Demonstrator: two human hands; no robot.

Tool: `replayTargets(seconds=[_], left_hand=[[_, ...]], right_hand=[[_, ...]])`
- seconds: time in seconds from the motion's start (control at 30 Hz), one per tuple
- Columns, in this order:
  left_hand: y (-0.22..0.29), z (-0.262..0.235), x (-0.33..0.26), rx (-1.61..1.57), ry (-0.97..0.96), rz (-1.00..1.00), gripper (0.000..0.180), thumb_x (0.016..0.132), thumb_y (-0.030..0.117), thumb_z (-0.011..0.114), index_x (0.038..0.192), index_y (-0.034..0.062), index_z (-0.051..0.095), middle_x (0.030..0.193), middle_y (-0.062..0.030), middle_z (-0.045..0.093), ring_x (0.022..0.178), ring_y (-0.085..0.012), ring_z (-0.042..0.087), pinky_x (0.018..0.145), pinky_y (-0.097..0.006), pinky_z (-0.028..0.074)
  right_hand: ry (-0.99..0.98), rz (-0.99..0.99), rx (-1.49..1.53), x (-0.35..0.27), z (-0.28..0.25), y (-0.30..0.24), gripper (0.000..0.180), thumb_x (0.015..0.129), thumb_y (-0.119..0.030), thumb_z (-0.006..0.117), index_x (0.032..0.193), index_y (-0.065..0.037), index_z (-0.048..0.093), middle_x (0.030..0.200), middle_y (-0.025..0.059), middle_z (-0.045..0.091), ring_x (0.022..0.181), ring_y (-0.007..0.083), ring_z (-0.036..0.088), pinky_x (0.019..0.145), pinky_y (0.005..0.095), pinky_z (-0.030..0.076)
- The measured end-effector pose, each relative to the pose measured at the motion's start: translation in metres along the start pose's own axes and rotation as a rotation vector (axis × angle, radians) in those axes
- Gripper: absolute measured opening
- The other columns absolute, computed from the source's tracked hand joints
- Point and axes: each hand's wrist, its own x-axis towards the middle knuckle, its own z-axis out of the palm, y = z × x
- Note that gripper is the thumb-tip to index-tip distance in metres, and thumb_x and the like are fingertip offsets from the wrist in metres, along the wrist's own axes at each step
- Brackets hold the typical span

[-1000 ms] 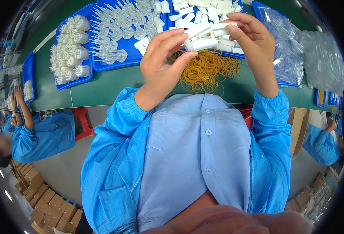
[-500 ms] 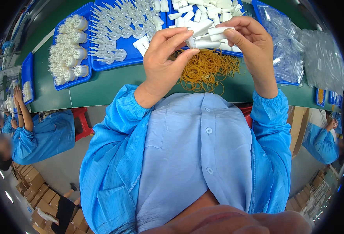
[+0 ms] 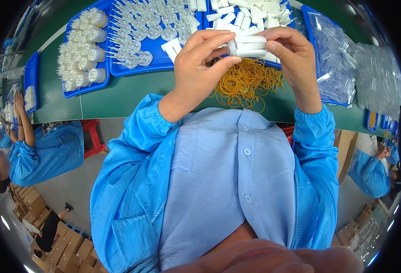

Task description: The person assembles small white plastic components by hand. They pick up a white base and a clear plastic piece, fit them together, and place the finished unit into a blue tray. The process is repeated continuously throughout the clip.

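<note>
In front of my chest, over the near edge of the trays, my left hand [image 3: 196,68] is closed, gripping a translucent plastic disc [image 3: 232,48] between thumb and fingers. Several white cylinders [image 3: 251,46] stick out sideways from that disc toward the right, lying side by side. My right hand [image 3: 293,57] pinches the free end of these cylinders with thumb and forefinger. Just below sits a heap of amber rubber bands [image 3: 246,82], which neither hand touches. Behind my hands lie more loose white cylinders [image 3: 246,18] in a blue tray.
A blue tray [image 3: 152,59] holds translucent pronged parts. Left of it, another tray [image 3: 75,93] carries bundled white cylinders. At right, clear plastic sleeves [image 3: 332,59] fill a tray beside a clear bag pile [image 3: 378,75]. Co-workers in blue [image 3: 50,152] sit on both sides.
My right hand has pressed its cylinder leftward, level with the others on the disc. The view has shifted slightly, and both hands stay close together.
</note>
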Motion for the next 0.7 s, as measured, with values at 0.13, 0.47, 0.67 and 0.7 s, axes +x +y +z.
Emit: replayTargets(seconds=[0.13, 0.47, 0.67, 0.7], left_hand=[[-0.007, -0.002, -0.001, -0.096, 0.017, -0.033, 0.042, 0.075, -0.010, 0.071, 0.115, -0.0023, 0.061, 0.118, -0.0107, 0.053, 0.108, -0.0214, 0.059, 0.093, -0.034, 0.055], [-0.003, -0.002, -0.001, -0.129, 0.038, -0.022, 0.041, 0.076, -0.010, 0.069, 0.115, -0.0007, 0.061, 0.116, -0.0094, 0.051, 0.109, -0.0212, 0.059, 0.093, -0.031, 0.055], [-0.003, -0.008, -0.005, -0.108, -0.012, -0.004, 0.042, 0.077, -0.009, 0.070, 0.117, -0.0023, 0.059, 0.122, -0.0107, 0.051, 0.111, -0.0223, 0.056, 0.095, -0.034, 0.051], [-0.002, -0.007, -0.005, -0.121, -0.012, -0.008, 0.041, 0.078, -0.009, 0.070, 0.117, -0.0023, 0.059, 0.122, -0.0105, 0.052, 0.111, -0.0220, 0.056, 0.095, -0.033, 0.051]], right_hand=[[0.015, -0.136, -0.109, 0.001, 0.005, 0.002, 0.016, 0.086, 0.000, 0.065, 0.101, 0.001, 0.067, 0.101, 0.0087, 0.067, 0.095, 0.0165, 0.064, 0.086, 0.0261, 0.052], [0.032, -0.200, -0.345, 0.001, 0.010, -0.007, 0.013, 0.081, -0.001, 0.069, 0.095, -0.002, 0.071, 0.095, 0.0065, 0.067, 0.088, 0.0137, 0.062, 0.075, 0.0241, 0.049], [-0.023, -0.254, -0.465, 0.003, 0.010, -0.008, 0.013, 0.081, -0.005, 0.070, 0.093, -0.004, 0.072, 0.090, 0.0051, 0.066, 0.086, 0.0134, 0.061, 0.075, 0.0256, 0.048], [-0.023, -0.237, -0.476, 0.003, 0.011, -0.009, 0.013, 0.081, -0.005, 0.070, 0.094, -0.005, 0.073, 0.090, 0.0048, 0.066, 0.086, 0.0135, 0.061, 0.076, 0.0256, 0.048]])
